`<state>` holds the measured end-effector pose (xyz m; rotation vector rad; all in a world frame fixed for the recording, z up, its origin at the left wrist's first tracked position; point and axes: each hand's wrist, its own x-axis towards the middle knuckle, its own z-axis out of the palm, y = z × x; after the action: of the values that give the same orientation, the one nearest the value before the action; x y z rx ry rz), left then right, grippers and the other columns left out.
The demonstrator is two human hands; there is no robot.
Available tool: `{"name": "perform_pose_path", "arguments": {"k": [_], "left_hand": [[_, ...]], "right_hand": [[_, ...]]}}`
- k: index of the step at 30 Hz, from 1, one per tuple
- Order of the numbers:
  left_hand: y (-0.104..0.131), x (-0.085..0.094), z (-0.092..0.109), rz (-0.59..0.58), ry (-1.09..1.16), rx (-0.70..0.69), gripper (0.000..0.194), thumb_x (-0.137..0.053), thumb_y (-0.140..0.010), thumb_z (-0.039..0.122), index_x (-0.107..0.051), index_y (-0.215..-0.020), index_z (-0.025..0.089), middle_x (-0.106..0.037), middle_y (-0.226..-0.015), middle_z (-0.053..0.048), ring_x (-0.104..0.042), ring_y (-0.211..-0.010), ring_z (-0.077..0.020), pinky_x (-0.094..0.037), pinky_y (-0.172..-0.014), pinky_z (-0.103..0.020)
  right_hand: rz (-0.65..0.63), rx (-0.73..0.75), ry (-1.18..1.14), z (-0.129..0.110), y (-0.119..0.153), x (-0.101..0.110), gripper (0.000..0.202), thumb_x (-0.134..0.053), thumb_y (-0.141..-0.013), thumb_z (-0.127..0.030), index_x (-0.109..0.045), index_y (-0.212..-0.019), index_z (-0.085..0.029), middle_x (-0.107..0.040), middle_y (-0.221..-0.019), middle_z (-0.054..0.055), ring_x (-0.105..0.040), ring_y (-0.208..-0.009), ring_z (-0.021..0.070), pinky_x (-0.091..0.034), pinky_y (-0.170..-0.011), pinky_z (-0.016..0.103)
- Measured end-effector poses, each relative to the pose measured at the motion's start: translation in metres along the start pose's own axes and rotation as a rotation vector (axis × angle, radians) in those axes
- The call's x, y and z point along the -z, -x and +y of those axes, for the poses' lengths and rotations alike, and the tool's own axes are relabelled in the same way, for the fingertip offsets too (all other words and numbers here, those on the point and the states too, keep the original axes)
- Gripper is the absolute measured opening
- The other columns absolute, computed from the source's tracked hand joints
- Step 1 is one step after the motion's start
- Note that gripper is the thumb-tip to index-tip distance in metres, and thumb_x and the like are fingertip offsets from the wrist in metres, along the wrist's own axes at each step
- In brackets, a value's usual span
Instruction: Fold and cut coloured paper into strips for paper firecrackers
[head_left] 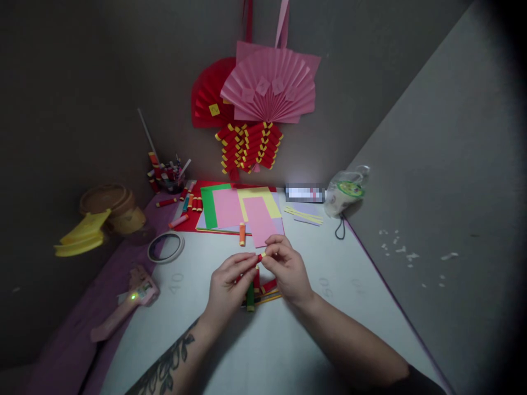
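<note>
Small red roll (259, 257) with a pale yellow end: one piece, apparently paper, held in the air over the white table (349, 323) between both hands. Left hand (233, 277): thumb and fingertips together, pinched on the red part. Right hand (290, 271): thumb and forefinger closed at the yellow end, other fingers curled. Handling, as judged: very light, fairly stiff along its length, easily crushed or creased across, not notably slippery; best taken by the sides with a light fingertip pinch, clear of the end band. Beneath the hands: a green roll (250, 299), red rolls (269, 286) and thin yellow sticks, partly hidden by the fingers and crowding the space directly below. Just beyond: one orange roll (242, 235), upper end toward the coloured sheets, beside a pink sheet (260, 216). To the left: a ring of tape (181, 249) and a pink tool (144, 291), apparently a glue gun, its green light lit. To the far right: pale strips (302, 215) and a clear bag (341, 192). On the wall: a pink paper fan (274, 82) above red and yellow hanging strings (257, 142). Nothing stands between the two hands but the roll.
</note>
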<state>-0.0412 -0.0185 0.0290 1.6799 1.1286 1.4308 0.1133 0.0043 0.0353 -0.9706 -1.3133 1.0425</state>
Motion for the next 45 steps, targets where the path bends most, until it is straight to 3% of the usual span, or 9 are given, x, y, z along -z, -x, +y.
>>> {"name": "perform_pose_path", "arguments": {"k": [5,10,17,23,28,32,36,40,45], "left_hand": [[0.002,-0.004,-0.002,0.007,0.248,0.365,0.036,-0.062,-0.083,0.037,-0.066,-0.114,0.020,-0.070,-0.104,-0.008,-0.067,-0.086,-0.0181,-0.056,-0.076,-0.031],[-0.002,-0.004,-0.005,0.009,0.401,0.582,0.037,-0.070,-0.074,0.043,-0.070,-0.097,0.015,-0.069,-0.074,-0.004,-0.065,-0.068,-0.0162,-0.055,-0.064,-0.027],[-0.003,-0.004,-0.004,0.081,0.213,0.519,0.032,-0.068,-0.076,0.041,-0.071,-0.095,0.015,-0.071,-0.080,-0.005,-0.063,-0.069,-0.0148,-0.052,-0.065,-0.025],[-0.002,-0.003,-0.004,-0.031,0.138,0.380,0.029,-0.054,-0.086,0.039,-0.068,-0.096,0.016,-0.070,-0.092,-0.008,-0.065,-0.084,-0.0190,-0.050,-0.076,-0.030],[-0.005,0.001,-0.028,-0.004,-0.079,0.416,0.031,-0.055,-0.083,0.032,-0.061,-0.109,0.016,-0.065,-0.110,-0.011,-0.058,-0.106,-0.0240,-0.043,-0.093,-0.040],[-0.001,-0.003,-0.043,-0.073,-0.168,0.387,0.032,-0.054,-0.081,0.023,-0.060,-0.111,0.014,-0.062,-0.115,-0.014,-0.054,-0.111,-0.0252,-0.039,-0.099,-0.043],[0.003,-0.010,-0.048,-0.085,-0.125,0.383,0.034,-0.053,-0.077,0.014,-0.060,-0.110,0.016,-0.061,-0.114,-0.013,-0.055,-0.109,-0.0237,-0.039,-0.099,-0.041],[0.001,-0.014,-0.056,-0.071,0.170,0.567,0.033,-0.050,-0.077,0.011,-0.056,-0.109,0.018,-0.064,-0.103,-0.009,-0.062,-0.094,-0.0194,-0.049,-0.084,-0.035],[-0.012,0.001,-0.064,0.126,0.290,0.621,0.022,-0.058,-0.073,0.012,-0.058,-0.095,0.017,-0.063,-0.092,-0.006,-0.062,-0.083,-0.0157,-0.049,-0.080,-0.031]], "right_hand": [[0.028,0.017,-0.034,0.006,-0.003,0.003,0.009,-0.068,-0.074,-0.021,-0.060,-0.069,-0.021,-0.050,-0.098,0.003,-0.051,-0.095,0.0188,-0.041,-0.081,0.030],[0.035,0.000,-0.033,0.016,-0.007,0.004,0.006,-0.068,-0.075,-0.024,-0.064,-0.072,-0.022,-0.052,-0.095,0.003,-0.052,-0.094,0.0193,-0.041,-0.080,0.031],[0.018,-0.003,0.089,0.016,-0.004,0.002,0.014,-0.061,-0.083,-0.033,-0.066,-0.077,-0.021,-0.055,-0.102,0.006,-0.053,-0.099,0.0205,-0.043,-0.080,0.032],[-0.048,0.061,0.199,-0.004,-0.010,0.012,0.013,-0.061,-0.080,-0.028,-0.058,-0.070,-0.020,-0.054,-0.091,0.005,-0.053,-0.089,0.0193,-0.043,-0.078,0.033],[-0.448,-0.223,0.234,0.010,-0.018,0.037,0.018,-0.065,-0.071,-0.029,-0.061,-0.057,-0.018,-0.059,-0.083,0.005,-0.056,-0.076,0.0193,-0.045,-0.068,0.033],[-0.500,-0.392,0.412,0.031,-0.025,0.047,0.014,-0.066,-0.064,-0.023,-0.060,-0.054,-0.016,-0.059,-0.068,0.003,-0.054,-0.058,0.0151,-0.041,-0.053,0.027],[-0.446,-0.213,0.609,0.039,-0.053,0.029,0.008,-0.064,-0.066,-0.023,-0.063,-0.071,-0.017,-0.060,-0.066,-0.001,-0.053,-0.060,0.0144,-0.043,-0.058,0.027],[-0.426,0.048,0.771,0.046,-0.089,-0.009,0.048,-0.067,-0.065,-0.022,-0.061,-0.112,-0.016,-0.061,-0.113,0.012,-0.055,-0.100,0.0241,-0.043,-0.088,0.038],[-0.402,-0.030,0.754,0.062,-0.104,-0.035,0.048,-0.065,-0.061,-0.013,-0.063,-0.109,-0.015,-0.064,-0.103,0.011,-0.055,-0.099,0.0248,-0.041,-0.090,0.038]]}}
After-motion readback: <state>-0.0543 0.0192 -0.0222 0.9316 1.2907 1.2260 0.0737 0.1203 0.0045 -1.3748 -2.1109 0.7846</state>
